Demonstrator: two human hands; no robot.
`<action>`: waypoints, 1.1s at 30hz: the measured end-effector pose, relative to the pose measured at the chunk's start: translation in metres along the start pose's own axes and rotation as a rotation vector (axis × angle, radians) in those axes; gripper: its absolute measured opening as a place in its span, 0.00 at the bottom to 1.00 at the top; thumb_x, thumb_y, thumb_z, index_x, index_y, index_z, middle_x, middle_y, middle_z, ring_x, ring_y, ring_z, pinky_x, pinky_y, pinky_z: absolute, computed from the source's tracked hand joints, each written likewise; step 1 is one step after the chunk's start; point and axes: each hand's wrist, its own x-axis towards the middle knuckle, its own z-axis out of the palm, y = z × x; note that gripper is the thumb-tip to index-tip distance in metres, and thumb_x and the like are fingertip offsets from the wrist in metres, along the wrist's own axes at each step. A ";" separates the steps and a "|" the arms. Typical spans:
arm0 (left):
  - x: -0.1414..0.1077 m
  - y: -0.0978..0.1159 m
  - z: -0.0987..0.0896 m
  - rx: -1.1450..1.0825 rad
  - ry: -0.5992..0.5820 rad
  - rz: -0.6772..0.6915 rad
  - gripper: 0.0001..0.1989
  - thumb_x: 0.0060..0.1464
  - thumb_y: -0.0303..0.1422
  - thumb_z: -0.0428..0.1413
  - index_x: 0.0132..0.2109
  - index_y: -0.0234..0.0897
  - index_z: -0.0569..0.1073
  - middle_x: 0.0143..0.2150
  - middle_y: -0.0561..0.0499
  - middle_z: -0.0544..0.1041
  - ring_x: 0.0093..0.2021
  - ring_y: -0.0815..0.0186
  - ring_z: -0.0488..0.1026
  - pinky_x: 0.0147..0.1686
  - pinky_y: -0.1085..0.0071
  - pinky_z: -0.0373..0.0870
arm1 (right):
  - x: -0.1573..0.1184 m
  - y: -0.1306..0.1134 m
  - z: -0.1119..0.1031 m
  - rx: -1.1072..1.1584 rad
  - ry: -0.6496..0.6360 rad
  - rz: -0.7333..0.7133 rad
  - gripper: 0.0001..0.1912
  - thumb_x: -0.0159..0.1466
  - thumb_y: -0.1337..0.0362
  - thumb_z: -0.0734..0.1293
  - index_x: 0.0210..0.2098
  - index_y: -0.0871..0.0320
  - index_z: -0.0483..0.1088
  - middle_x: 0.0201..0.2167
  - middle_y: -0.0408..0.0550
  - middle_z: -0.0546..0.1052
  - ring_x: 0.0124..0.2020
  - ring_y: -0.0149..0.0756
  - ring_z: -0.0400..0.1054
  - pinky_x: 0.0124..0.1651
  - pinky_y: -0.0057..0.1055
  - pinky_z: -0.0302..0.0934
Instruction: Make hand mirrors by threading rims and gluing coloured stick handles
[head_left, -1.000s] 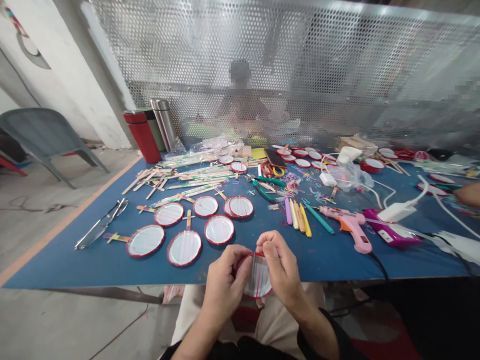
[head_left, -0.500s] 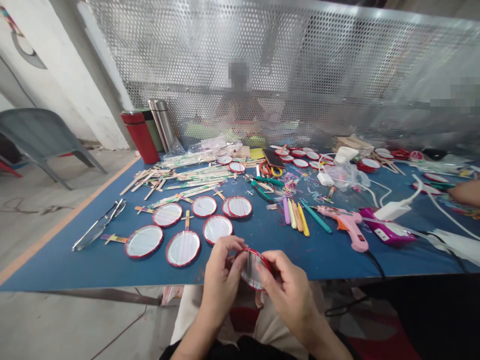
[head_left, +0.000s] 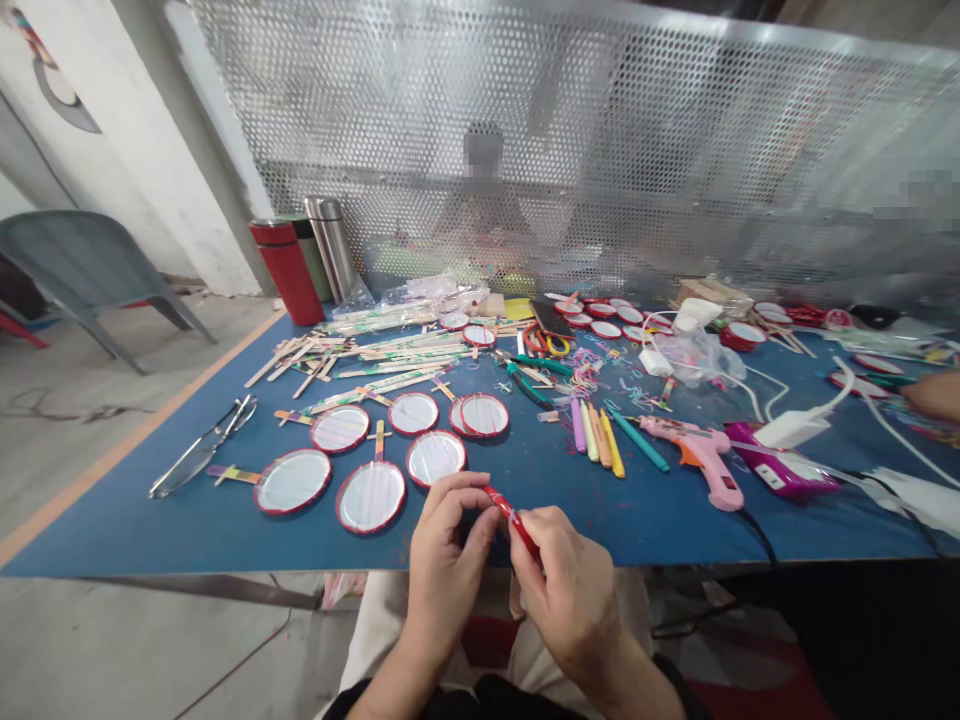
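Observation:
Between my hands, just over the table's front edge, is a red-rimmed round lid, turned so that mostly its red edge shows. My left hand grips the lid's left end with fingers curled and thumb close to the rim. The fingers of my right hand are closed on its lower right part. A thin pale strand seems to cross the rim near my right fingertips. Just beyond my left hand lies a similar round lid, pale-faced with thin lines across. Another lid with a stick handle lies to its left.
Pliers, loose rubber bands and several markers lie mid-table. A pink glue gun and purple power strip with cables are at right. Eyeglasses lie left. Another person's hand shows at far right.
The lid in my hands has been tipped from showing its pale, lined face to nearly edge-on. My right hand has turned with it, its fingers now over the rim.

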 end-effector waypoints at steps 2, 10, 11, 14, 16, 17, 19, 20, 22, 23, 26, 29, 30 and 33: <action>0.000 0.000 -0.002 -0.005 -0.004 0.017 0.05 0.56 0.28 0.55 0.33 0.39 0.74 0.43 0.47 0.76 0.46 0.63 0.73 0.45 0.68 0.71 | -0.001 -0.001 0.001 -0.029 -0.003 -0.016 0.06 0.68 0.72 0.57 0.38 0.60 0.65 0.21 0.46 0.74 0.19 0.33 0.69 0.21 0.27 0.59; -0.003 -0.001 -0.006 -0.034 0.004 0.058 0.06 0.58 0.27 0.54 0.34 0.40 0.73 0.44 0.48 0.74 0.47 0.64 0.72 0.46 0.68 0.71 | 0.000 -0.003 0.005 -0.020 -0.004 -0.037 0.07 0.68 0.73 0.57 0.39 0.61 0.67 0.21 0.46 0.72 0.19 0.33 0.66 0.22 0.28 0.55; -0.003 -0.002 -0.006 -0.046 0.008 0.062 0.06 0.59 0.27 0.53 0.35 0.40 0.73 0.44 0.48 0.74 0.47 0.64 0.72 0.46 0.68 0.71 | 0.000 -0.003 0.005 -0.017 -0.012 -0.039 0.07 0.68 0.73 0.58 0.40 0.62 0.67 0.21 0.46 0.72 0.19 0.33 0.66 0.22 0.29 0.55; -0.005 -0.004 -0.006 -0.081 0.011 0.090 0.06 0.59 0.26 0.53 0.36 0.41 0.72 0.45 0.49 0.74 0.47 0.65 0.72 0.45 0.70 0.71 | -0.001 -0.003 0.004 -0.016 -0.040 -0.054 0.07 0.68 0.72 0.58 0.41 0.63 0.68 0.23 0.47 0.73 0.20 0.33 0.66 0.23 0.30 0.55; -0.006 -0.005 -0.006 -0.108 0.010 0.115 0.06 0.59 0.25 0.53 0.36 0.41 0.72 0.45 0.50 0.74 0.48 0.66 0.71 0.45 0.72 0.70 | -0.002 -0.003 0.004 -0.024 -0.053 -0.071 0.08 0.68 0.72 0.58 0.42 0.64 0.68 0.23 0.48 0.73 0.20 0.33 0.65 0.23 0.31 0.55; -0.006 -0.005 -0.006 -0.120 0.007 0.123 0.06 0.59 0.25 0.53 0.37 0.41 0.72 0.45 0.50 0.74 0.48 0.66 0.71 0.46 0.72 0.70 | -0.002 -0.003 0.003 -0.027 -0.060 -0.077 0.08 0.68 0.72 0.57 0.42 0.64 0.67 0.23 0.47 0.73 0.20 0.33 0.65 0.23 0.31 0.54; -0.006 -0.006 -0.005 -0.140 0.002 0.120 0.07 0.60 0.24 0.52 0.37 0.41 0.71 0.45 0.51 0.74 0.49 0.67 0.71 0.47 0.72 0.69 | -0.003 -0.002 0.003 -0.030 -0.070 -0.082 0.08 0.69 0.73 0.57 0.42 0.64 0.67 0.23 0.47 0.73 0.20 0.33 0.65 0.23 0.31 0.54; -0.006 -0.006 -0.005 -0.147 0.000 0.111 0.07 0.60 0.24 0.52 0.37 0.41 0.71 0.45 0.51 0.74 0.49 0.67 0.71 0.47 0.72 0.69 | -0.003 -0.002 0.003 -0.034 -0.067 -0.080 0.08 0.69 0.73 0.57 0.42 0.63 0.67 0.23 0.47 0.73 0.20 0.33 0.65 0.24 0.30 0.54; -0.006 -0.007 -0.004 -0.151 0.000 0.097 0.07 0.60 0.24 0.51 0.37 0.41 0.70 0.45 0.51 0.74 0.48 0.67 0.71 0.47 0.72 0.69 | -0.003 -0.002 0.004 -0.043 -0.042 -0.072 0.08 0.69 0.72 0.57 0.42 0.62 0.67 0.23 0.46 0.73 0.21 0.33 0.66 0.24 0.30 0.55; -0.006 -0.007 -0.004 -0.150 0.002 0.095 0.07 0.60 0.24 0.51 0.37 0.41 0.70 0.45 0.51 0.74 0.48 0.67 0.71 0.46 0.72 0.68 | -0.003 -0.002 0.005 -0.044 -0.025 -0.069 0.07 0.69 0.72 0.57 0.42 0.62 0.67 0.23 0.46 0.73 0.22 0.33 0.66 0.24 0.29 0.56; -0.006 -0.009 -0.003 -0.139 0.000 0.097 0.07 0.61 0.25 0.51 0.37 0.41 0.70 0.45 0.51 0.74 0.47 0.67 0.71 0.46 0.71 0.68 | -0.003 -0.001 0.006 -0.028 0.006 -0.060 0.07 0.69 0.72 0.58 0.41 0.62 0.67 0.22 0.46 0.72 0.22 0.33 0.67 0.24 0.28 0.57; -0.007 -0.009 -0.002 -0.128 -0.002 0.082 0.07 0.61 0.25 0.51 0.36 0.41 0.69 0.45 0.51 0.74 0.46 0.66 0.71 0.45 0.70 0.69 | -0.002 -0.001 0.005 -0.002 -0.002 -0.040 0.07 0.68 0.73 0.57 0.40 0.62 0.67 0.21 0.45 0.72 0.21 0.33 0.67 0.24 0.27 0.57; -0.007 -0.008 -0.002 -0.123 0.000 0.080 0.07 0.61 0.25 0.51 0.36 0.41 0.69 0.45 0.50 0.74 0.47 0.66 0.71 0.45 0.70 0.69 | -0.002 -0.001 0.005 0.009 -0.006 -0.034 0.07 0.68 0.73 0.57 0.40 0.62 0.67 0.21 0.45 0.72 0.20 0.32 0.66 0.23 0.27 0.57; -0.006 -0.007 -0.002 -0.099 -0.002 0.092 0.07 0.61 0.25 0.51 0.36 0.41 0.70 0.45 0.50 0.74 0.47 0.65 0.71 0.46 0.69 0.69 | -0.001 -0.001 0.005 0.036 -0.011 -0.022 0.08 0.68 0.73 0.56 0.40 0.62 0.66 0.21 0.45 0.72 0.20 0.32 0.66 0.22 0.27 0.57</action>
